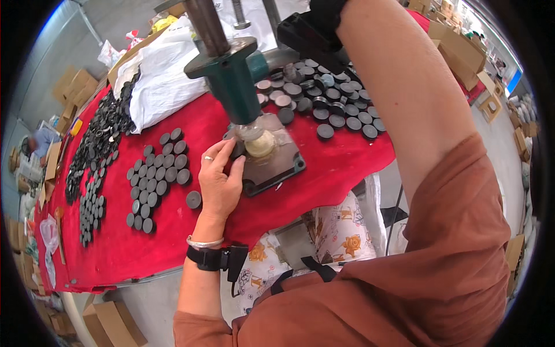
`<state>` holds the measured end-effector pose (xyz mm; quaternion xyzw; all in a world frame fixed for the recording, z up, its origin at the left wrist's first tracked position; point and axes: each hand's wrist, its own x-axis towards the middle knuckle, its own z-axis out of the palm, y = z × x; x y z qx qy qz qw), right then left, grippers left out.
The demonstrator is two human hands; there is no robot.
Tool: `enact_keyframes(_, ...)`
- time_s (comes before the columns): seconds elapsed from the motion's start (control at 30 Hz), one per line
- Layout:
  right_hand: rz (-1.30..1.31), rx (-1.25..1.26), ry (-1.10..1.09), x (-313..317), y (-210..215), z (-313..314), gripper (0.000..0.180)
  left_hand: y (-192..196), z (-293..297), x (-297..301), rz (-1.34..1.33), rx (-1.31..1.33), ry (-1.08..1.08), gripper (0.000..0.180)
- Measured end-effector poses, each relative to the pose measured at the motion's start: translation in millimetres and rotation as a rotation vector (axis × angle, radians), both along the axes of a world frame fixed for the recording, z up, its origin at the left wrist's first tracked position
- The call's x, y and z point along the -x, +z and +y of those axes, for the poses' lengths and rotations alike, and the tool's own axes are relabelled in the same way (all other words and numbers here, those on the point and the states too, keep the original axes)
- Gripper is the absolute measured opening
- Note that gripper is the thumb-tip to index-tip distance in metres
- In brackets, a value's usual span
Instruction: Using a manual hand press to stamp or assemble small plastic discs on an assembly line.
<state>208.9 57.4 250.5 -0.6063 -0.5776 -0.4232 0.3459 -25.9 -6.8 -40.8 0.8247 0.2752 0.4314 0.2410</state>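
Observation:
My left hand (222, 182) reaches in beside a green hand press (231, 92). Thumb and fingers pinch a dark round disc (237, 149) at the left edge of the press's pale, rounded die (261, 144). That die sits on a flat metal base plate (274, 165), with a clear piece above it under the press's ram. My right forearm (399, 87) stretches up past the press to the top edge. A black strap and device (312, 34) show at its wrist; the right hand itself is out of the picture.
A red cloth (173, 248) covers the table. Groups of dark round discs (156, 179) lie left of the press, and more grey-topped discs (347, 110) to its right. Small black parts (107, 121) pile up at the far left by a white sack (165, 75). Cardboard boxes (113, 324) stand around.

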Motion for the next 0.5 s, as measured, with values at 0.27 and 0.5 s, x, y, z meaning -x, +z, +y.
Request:
enact_keyframes(0.27, 0.020, 0.051, -0.041, 3.5, -4.0, 3.8, 0.040, 5.2, -6.9, -7.1, -0.138, 0.099, 0.008, 0.056)
enact_keyframes(0.5, 0.004, 0.069, -0.045, -0.4, -3.2, 5.6, 0.041, 14.5, -2.5, -32.0, -0.052, 0.102, 0.065, 0.061)
